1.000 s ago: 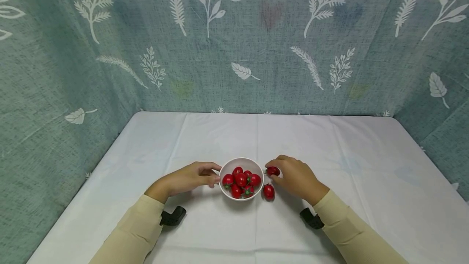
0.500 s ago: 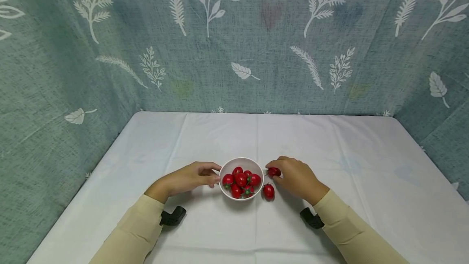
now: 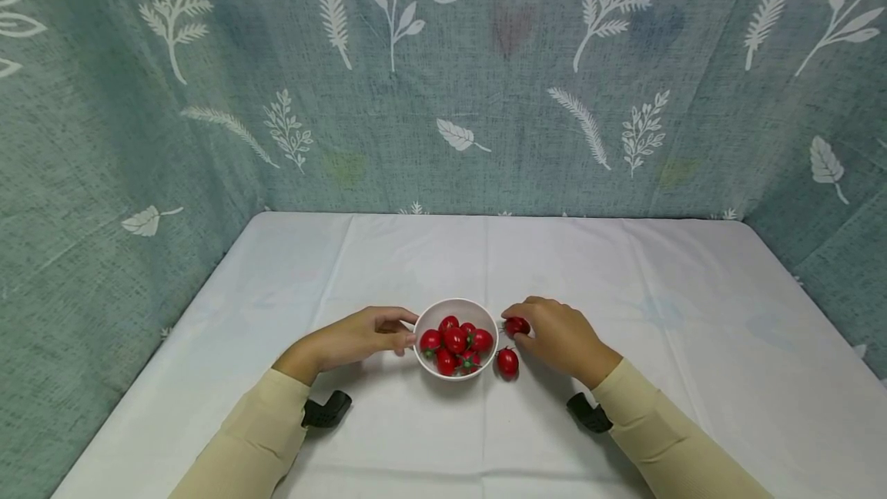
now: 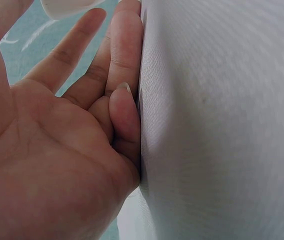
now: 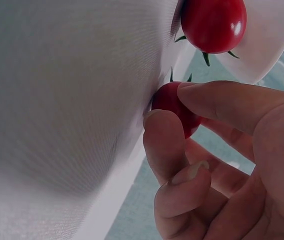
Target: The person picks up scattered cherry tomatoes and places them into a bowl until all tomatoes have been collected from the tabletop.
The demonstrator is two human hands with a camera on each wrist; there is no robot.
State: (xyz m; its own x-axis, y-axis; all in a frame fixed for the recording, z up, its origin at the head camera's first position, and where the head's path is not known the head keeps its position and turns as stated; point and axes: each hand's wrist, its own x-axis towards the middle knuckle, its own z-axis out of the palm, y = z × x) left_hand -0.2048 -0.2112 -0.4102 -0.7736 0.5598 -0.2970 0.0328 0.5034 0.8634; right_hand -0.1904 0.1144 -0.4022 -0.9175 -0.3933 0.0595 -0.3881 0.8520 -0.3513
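A white bowl (image 3: pixel 456 302) stands mid-table and holds several red cherry tomatoes (image 3: pixel 454 339) with green stems. At the bowl's left side is my left hand (image 3: pixel 363 339), its thumb and index finger reaching to the wall; the left wrist view shows its little finger bent and resting on the cloth. My right hand (image 3: pixel 563 337) pinches a cherry tomato (image 5: pixel 174 104) between thumb and fingers, low by the table and right of the bowl. A second loose cherry tomato (image 3: pixel 507 363) lies nearer me, close to the bowl's right side.
A white cloth (image 3: pixel 589 260) with fold lines covers the table. Green-grey curtains (image 3: pixel 443 98) with white leaf patterns rise behind it and along both sides. Dark wrist devices (image 3: pixel 327 410) sit at both sleeves.
Almost nothing differs. The tomato in my right fingers shifts very slightly; the left hand, the bowl and the other tomato keep their places.
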